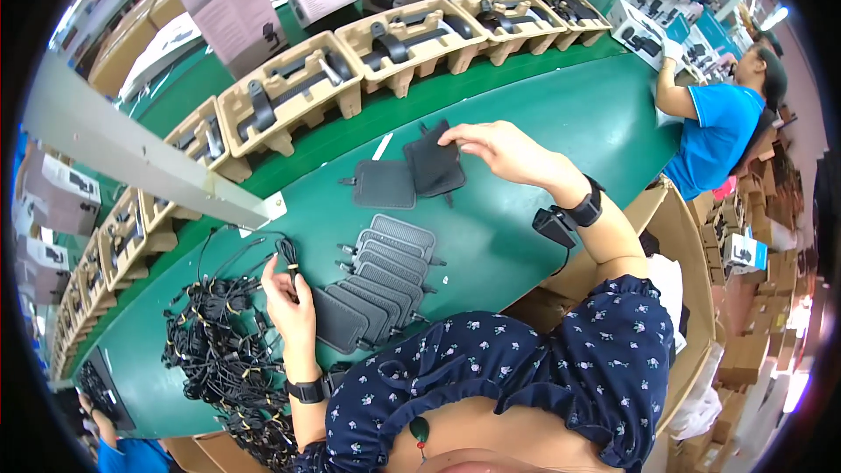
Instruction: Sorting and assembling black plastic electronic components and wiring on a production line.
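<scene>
Holding, left hand (287, 302): fingers and thumb closed round a coiled black cable bundle with a yellow tie (290, 254), left of the frame's centre.
Reaching, right hand (506, 151): thumb and forefinger close together at the upper right corner of a flat, black rectangular pad (432, 166); cannot tell whether they pinch it or only rest on it.
Pad's place: upper middle of the frame, tilted, its left edge over a dark grey rectangular pad (384, 185) with a short tab.
Pad row: overlapping dark grey textured pads (396, 250) slanting across the middle, their lower end just beside the left hand.
Cable heap: a tangled pile of black cables with yellow ties (223, 333), lower left.
Table: smooth green surface (534, 123) under pads and cables.
Wrists: a black band (306, 391) on the left, another black band (589, 205) on the right.
Trays: tan moulded trays (241, 142) holding black parts, curving along the table's far side.
Post: a pale metal post (140, 140), upper left.
Co-worker: a person in a blue shirt (720, 127), upper right.
</scene>
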Motion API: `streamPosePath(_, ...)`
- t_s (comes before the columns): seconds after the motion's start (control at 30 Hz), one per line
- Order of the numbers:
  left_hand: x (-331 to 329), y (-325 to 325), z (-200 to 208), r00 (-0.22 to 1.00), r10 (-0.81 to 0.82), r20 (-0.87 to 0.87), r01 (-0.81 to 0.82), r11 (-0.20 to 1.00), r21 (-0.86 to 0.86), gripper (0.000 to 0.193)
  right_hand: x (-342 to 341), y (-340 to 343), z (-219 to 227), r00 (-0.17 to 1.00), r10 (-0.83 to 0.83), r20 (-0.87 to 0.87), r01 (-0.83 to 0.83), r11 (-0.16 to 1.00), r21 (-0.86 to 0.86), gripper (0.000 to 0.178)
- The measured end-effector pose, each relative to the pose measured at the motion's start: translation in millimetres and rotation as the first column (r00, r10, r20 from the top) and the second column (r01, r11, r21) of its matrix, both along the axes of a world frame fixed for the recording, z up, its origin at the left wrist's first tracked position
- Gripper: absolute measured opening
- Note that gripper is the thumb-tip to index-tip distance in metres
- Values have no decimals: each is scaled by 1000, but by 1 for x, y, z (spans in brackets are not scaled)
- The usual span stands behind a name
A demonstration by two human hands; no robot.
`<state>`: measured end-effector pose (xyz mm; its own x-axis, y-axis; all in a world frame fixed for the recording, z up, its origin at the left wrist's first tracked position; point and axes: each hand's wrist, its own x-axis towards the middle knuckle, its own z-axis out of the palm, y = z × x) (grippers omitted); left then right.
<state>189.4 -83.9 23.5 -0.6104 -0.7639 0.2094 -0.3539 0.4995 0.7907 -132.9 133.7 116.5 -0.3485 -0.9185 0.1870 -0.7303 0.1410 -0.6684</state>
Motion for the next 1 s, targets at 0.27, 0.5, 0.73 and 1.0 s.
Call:
streamPosePath(0.27,-2,0,-4,995,102,17,-101,994,-47,38,-102,5,27,826,-562,-36,455,704,-546,16)
streamPosePath(0.5,5,-5,-10,993,118,-23,-120,989,-88,35,-274,29,10,412,-884,222,825,259,-502,32)
streamPosePath(0.73,5,-7,-7,989,147,9,-144,981,-130,32,-309,23,6,177,-981,82,932,140,-333,29)
streamPosePath(1.0,13,-18,-6,973,230,-17,-230,964,-134,27,-315,-18,20,318,-847,-426,916,391,-94,28)
